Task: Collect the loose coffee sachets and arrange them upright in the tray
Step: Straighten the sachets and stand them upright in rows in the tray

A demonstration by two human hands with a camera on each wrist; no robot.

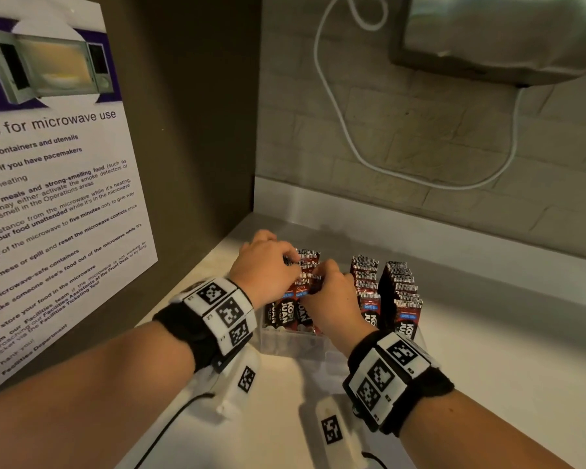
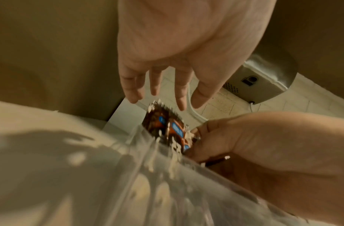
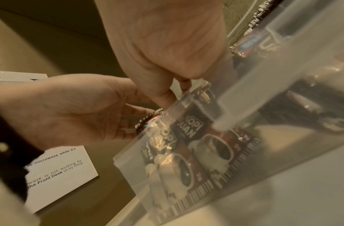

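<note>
both hands work over the left row of coffee sachets point(image 1: 293, 299) in the clear tray point(image 1: 285, 343), which sits on the pale bench point(image 1: 487, 350) at centre frame. the left hand point(image 1: 263, 269) reaches over the sachet tops with its fingers point(image 2: 178, 91) spread and only loosely bent, tips just above the crimped edges. the right hand point(image 1: 332, 296) has its fingers curled in, apparently pinching a sachet at the front of that row, though exactly which packet is hidden behind the knuckles. two more rows point(image 1: 386, 292) stand upright to the right of the hands, already neat.

judging from this, the step in hand is seating a sachet into the left row. to do it well, the left fingers should hold the standing packets back to open a gap, while the right slides its sachet straight down, label facing front, until its bottom edge meets the tray floor. pushing at an angle could buckle the thin foil or tip its neighbours.
</note>
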